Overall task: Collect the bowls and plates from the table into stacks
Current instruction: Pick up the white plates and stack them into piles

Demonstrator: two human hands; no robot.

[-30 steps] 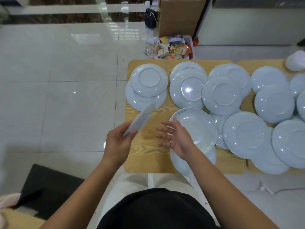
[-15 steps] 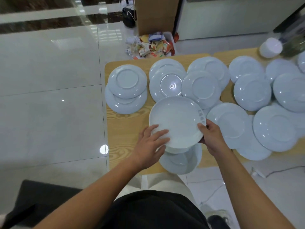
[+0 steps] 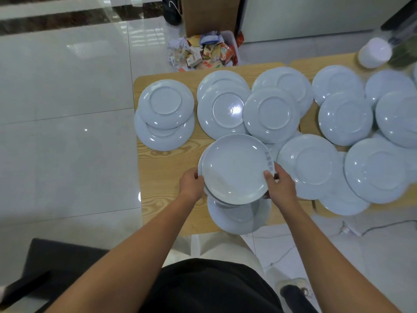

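Left hand (image 3: 191, 185) grips the rim of the face-up plate (image 3: 234, 168) at about 9 o'clock, fingers curled beneath. Right hand (image 3: 281, 186) grasps the opposite rim at about 3 o'clock, thumb laid on the upper face beside a grey printed mark. A second plate (image 3: 217, 199) sits directly under the first, its edge showing at 7 o'clock. Whether the pair is lifted or resting cannot be told.

Below them, at 6 o'clock, an overturned plate (image 3: 239, 219) overhangs the near edge of the wooden counter (image 3: 162, 177). Two overlapping plates (image 3: 165, 102) lie at 10 o'clock. Further overturned plates (image 3: 270, 114) spread from 12 to 3 o'clock, many overlapping. Beyond the counter's far edge, at 12 o'clock, stand a bin of wrappers (image 3: 203, 53) and a cardboard box (image 3: 209, 14).
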